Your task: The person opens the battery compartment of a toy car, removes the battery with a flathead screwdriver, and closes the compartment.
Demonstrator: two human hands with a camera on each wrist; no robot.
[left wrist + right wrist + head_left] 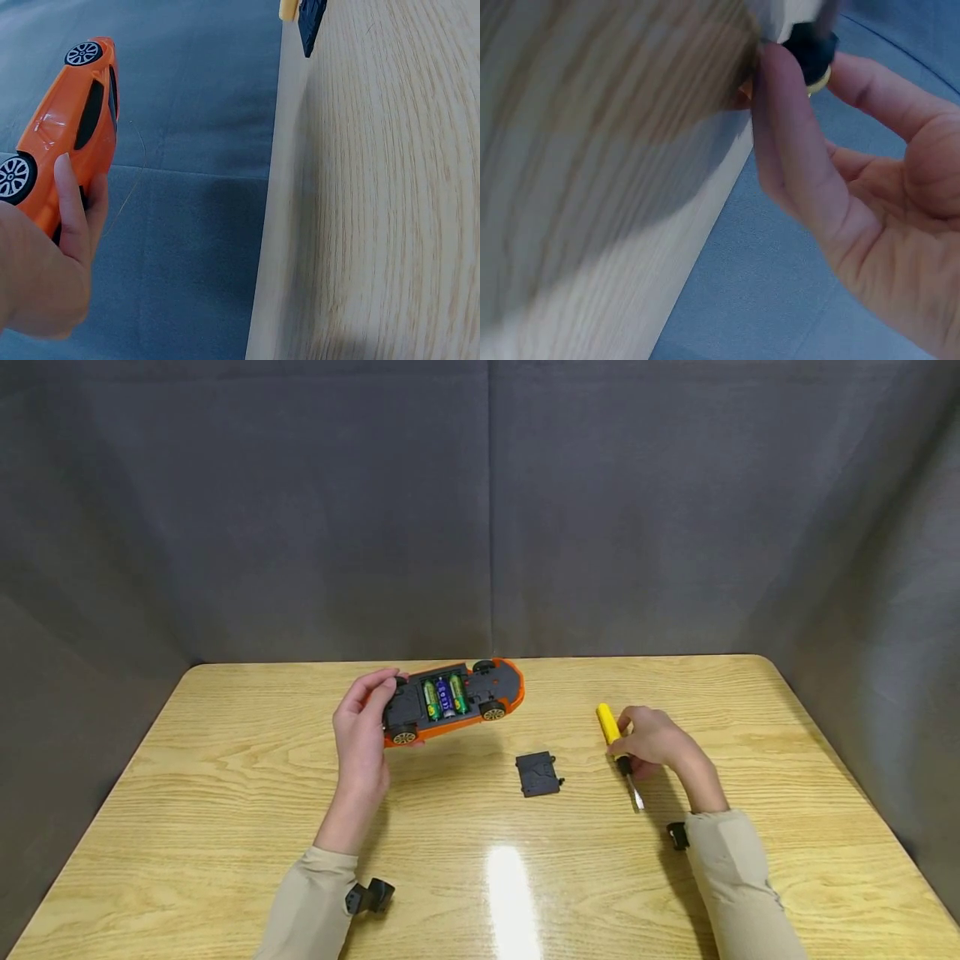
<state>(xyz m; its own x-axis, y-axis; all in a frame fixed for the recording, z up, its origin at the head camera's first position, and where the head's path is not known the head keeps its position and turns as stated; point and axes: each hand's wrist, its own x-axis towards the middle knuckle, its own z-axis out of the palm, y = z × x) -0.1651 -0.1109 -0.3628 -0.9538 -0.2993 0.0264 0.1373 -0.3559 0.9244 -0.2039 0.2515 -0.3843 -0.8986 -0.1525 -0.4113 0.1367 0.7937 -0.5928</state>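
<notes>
My left hand grips the rear of an orange toy car, held above the table with its dark underside up. Three batteries, two green and one purple, lie side by side in the car's uncovered compartment. In the left wrist view, fingers of the left hand press along the orange body. My right hand pinches a screwdriver with a yellow handle and metal tip, low over the table. The right wrist view shows thumb and fingers about its black collar.
A black battery cover lies on the wooden table between the two hands. Dark grey cloth hangs behind the table's far edge and at both sides. Each sleeve has a small black camera mount on it.
</notes>
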